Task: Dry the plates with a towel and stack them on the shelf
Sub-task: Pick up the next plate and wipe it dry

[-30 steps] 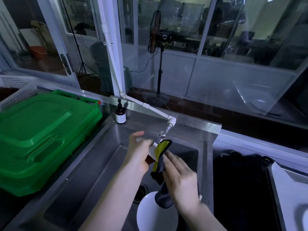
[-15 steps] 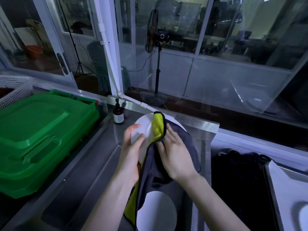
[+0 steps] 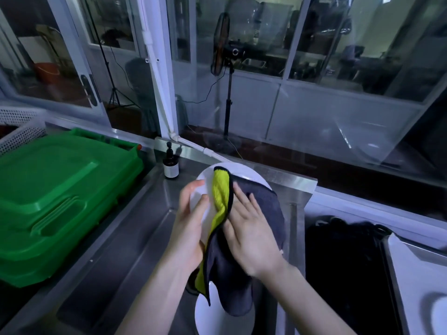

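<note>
Gripping the left rim of a round white plate [image 3: 244, 175] with the left hand [image 3: 191, 228], thumb on its face. Pressing a grey and yellow cloth towel [image 3: 266, 209] flat against it with the right hand [image 3: 250, 235], fingers [image 3: 243, 201] straight. Below both hands, in the steel sink [image 3: 135, 252], a second white plate [image 3: 212, 319], partly under the hanging towel.

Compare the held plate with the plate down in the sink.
The held plate is tilted up, gripped at its edge by the left hand; the lower plate lies in the sink, unheld. The held plate is half covered by the towel under the right hand; the lower plate is only overhung by its end. Both are round and white.
</note>
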